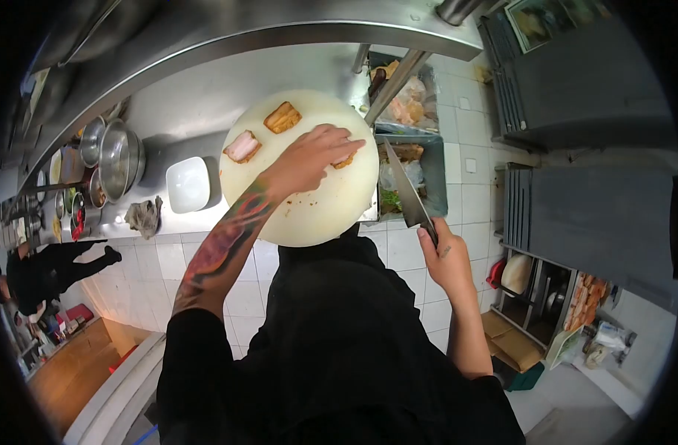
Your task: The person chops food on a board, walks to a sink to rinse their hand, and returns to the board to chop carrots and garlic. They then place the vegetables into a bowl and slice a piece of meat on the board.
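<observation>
On the round white cutting board (328, 211), my left hand (320, 152) reaches to the right side, its fingers closed over a piece of roast pork belly (344, 162) that they largely hide. Two more pieces lie farther left: one with a browned surface (282, 117) and one with its pale cut side (242, 147) showing. Small brown crumbs are scattered below my left wrist. My right hand (446, 256) grips the handle of a kitchen knife (407, 189). Its blade points up and away, beside the board's right edge and apart from the meat.
A white square dish (188, 185) and a crumpled grey cloth (144, 216) lie left of the board, near metal bowls (118, 159). Grey bins (435, 178) with bagged food stand at right. A steel shelf (280, 37) crosses above. Another person (46, 274) is at far left.
</observation>
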The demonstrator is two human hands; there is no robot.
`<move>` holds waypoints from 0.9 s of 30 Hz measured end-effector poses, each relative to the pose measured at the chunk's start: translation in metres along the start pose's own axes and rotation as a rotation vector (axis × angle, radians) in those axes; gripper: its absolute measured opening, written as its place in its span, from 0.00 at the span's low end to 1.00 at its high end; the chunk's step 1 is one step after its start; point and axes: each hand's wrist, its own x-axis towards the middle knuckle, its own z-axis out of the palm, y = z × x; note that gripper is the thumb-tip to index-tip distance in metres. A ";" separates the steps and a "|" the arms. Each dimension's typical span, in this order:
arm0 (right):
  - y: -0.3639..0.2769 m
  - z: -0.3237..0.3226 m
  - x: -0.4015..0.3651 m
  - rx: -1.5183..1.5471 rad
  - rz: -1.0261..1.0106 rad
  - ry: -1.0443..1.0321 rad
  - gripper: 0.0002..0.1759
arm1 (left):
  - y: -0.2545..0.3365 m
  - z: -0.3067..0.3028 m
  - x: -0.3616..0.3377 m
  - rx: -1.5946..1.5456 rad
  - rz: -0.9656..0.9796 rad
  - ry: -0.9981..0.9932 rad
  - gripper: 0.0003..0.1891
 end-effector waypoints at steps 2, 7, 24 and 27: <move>-0.005 0.007 0.000 0.007 -0.133 -0.006 0.14 | 0.013 -0.013 -0.044 -0.038 -0.167 0.164 0.40; -0.031 0.034 0.020 -0.114 -0.346 -0.120 0.16 | 0.007 0.020 -0.151 0.159 -0.460 0.371 0.37; -0.077 0.023 0.009 -0.357 -0.412 -0.262 0.13 | 0.042 0.074 -0.101 -0.083 -0.170 0.574 0.17; -0.085 0.020 0.003 -0.440 -0.410 -0.291 0.13 | 0.036 0.080 -0.098 -0.106 -0.175 0.559 0.13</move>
